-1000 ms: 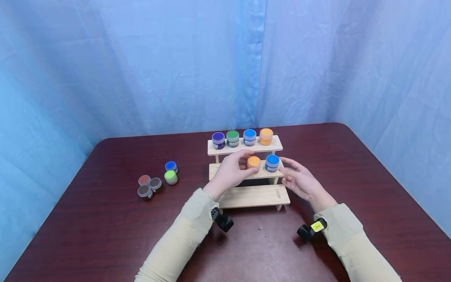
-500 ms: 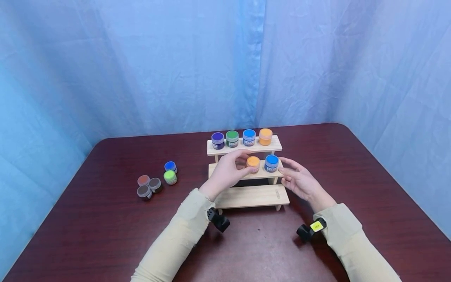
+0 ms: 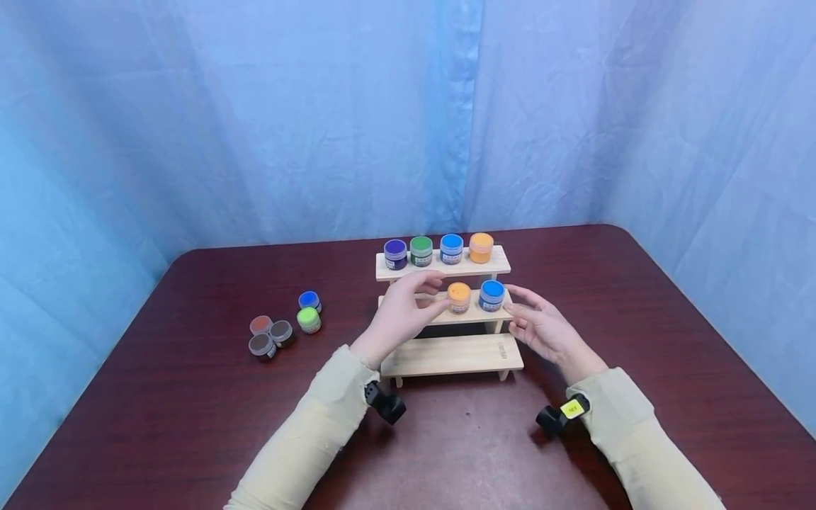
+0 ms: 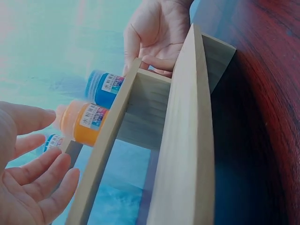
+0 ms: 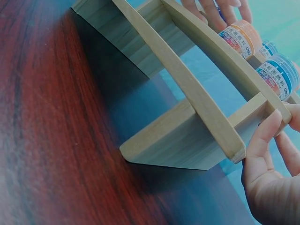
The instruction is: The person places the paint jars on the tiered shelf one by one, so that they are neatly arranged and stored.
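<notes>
A three-tier wooden display stand (image 3: 452, 356) stands on the table. On its middle shelf are an orange paint jar (image 3: 459, 299) and, to the right, a blue paint jar (image 3: 491, 296). My left hand (image 3: 400, 313) is just left of the orange jar, thumb and fingers spread; the left wrist view shows a gap between its fingers and the orange jar (image 4: 86, 123). With thumb and fingers, my right hand (image 3: 548, 329) grips the right end of the middle shelf, beside the blue jar; the thumb (image 5: 269, 126) lies at the shelf's corner in the right wrist view.
Along the top shelf stand purple (image 3: 395, 255), green (image 3: 421, 251), blue (image 3: 451, 249) and orange (image 3: 481, 248) paint jars. Left on the table are a blue jar (image 3: 309, 302), a light green jar (image 3: 309, 320) and a cluster of brownish jars (image 3: 282, 333). Blue curtains (image 3: 306, 127) hang behind.
My left hand has let go of the orange jar and drawn back to the left. The orange jar stays on the middle shelf; my right hand keeps its place.
</notes>
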`<state>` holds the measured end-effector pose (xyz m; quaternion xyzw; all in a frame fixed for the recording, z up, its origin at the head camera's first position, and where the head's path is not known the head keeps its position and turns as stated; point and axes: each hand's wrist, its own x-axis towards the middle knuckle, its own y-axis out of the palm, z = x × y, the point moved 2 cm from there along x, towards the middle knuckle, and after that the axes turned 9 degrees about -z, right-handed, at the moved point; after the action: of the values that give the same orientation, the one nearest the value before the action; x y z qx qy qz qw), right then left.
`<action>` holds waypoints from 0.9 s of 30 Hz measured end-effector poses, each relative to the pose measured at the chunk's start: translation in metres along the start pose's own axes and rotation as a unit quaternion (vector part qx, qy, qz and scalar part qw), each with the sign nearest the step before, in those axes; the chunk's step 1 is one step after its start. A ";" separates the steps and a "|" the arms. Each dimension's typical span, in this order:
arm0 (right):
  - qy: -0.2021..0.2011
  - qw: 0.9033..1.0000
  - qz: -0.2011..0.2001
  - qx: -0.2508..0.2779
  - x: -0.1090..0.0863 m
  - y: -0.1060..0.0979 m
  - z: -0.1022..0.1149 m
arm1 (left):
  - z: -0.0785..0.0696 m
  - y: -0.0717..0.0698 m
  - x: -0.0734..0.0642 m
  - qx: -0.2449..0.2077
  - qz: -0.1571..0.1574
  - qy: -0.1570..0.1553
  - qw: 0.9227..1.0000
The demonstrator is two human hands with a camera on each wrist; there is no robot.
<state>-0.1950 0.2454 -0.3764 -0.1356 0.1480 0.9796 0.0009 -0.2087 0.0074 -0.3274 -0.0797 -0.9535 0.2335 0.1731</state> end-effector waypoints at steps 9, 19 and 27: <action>-0.002 1.000 -0.003 0.000 -0.001 0.001 -0.001 | -0.006 -0.017 -0.008 0.014 -0.013 0.021 1.000; -0.005 1.000 -0.001 -0.004 0.000 0.000 -0.001 | -0.005 -0.048 -0.026 0.038 -0.043 0.031 0.998; -0.004 1.000 -0.003 -0.008 -0.001 -0.001 -0.001 | -0.001 -0.074 -0.040 0.048 -0.072 0.064 0.994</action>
<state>-0.1942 0.2458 -0.3773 -0.1322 0.1400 0.9813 0.0038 -0.1759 -0.0667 -0.3031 -0.0170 -0.9313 0.2605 0.2539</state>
